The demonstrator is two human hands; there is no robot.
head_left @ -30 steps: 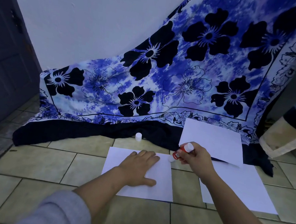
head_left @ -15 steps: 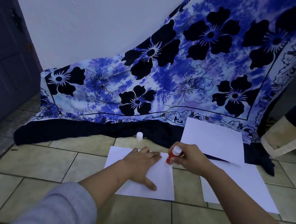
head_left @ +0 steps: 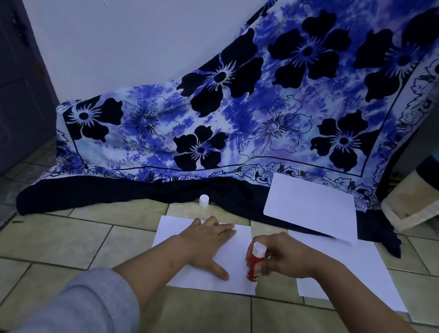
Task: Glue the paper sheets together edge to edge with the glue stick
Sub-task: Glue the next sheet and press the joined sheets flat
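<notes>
Lower centre of frame: sheet (head_left: 197, 275) flat on tiled floor (head_left: 45, 240). Left hand (head_left: 205, 245) spread palm-down on it, fingers apart, pinning it; grips nothing.

Right hand (head_left: 288, 258) closed round glue stick (head_left: 255, 263), fingers on the red barrel, white end up, lower end down on the sheet's right edge near the bottom corner. Whether glue touches paper: cannot tell.

Cap (head_left: 204, 201) stands loose on the floor above the sheet, just before the dark hem of the cloth (head_left: 249, 108).

Second sheet (head_left: 367, 274) right of centre, partly behind the right wrist, a gap of tile between it and the first. Third sheet (head_left: 312, 206) upper right, lying on the cloth hem.

Handling, judged: paper light, limp, slides easily on smooth tile, creases if dragged; so a flat palm holds better than a pinch, placed near the edge being glued. Lift by two corners when joining. Stick rigid, light; hold mid-barrel, low, for even pressure. Glued strip will be tacky: keep fingers off
</notes>
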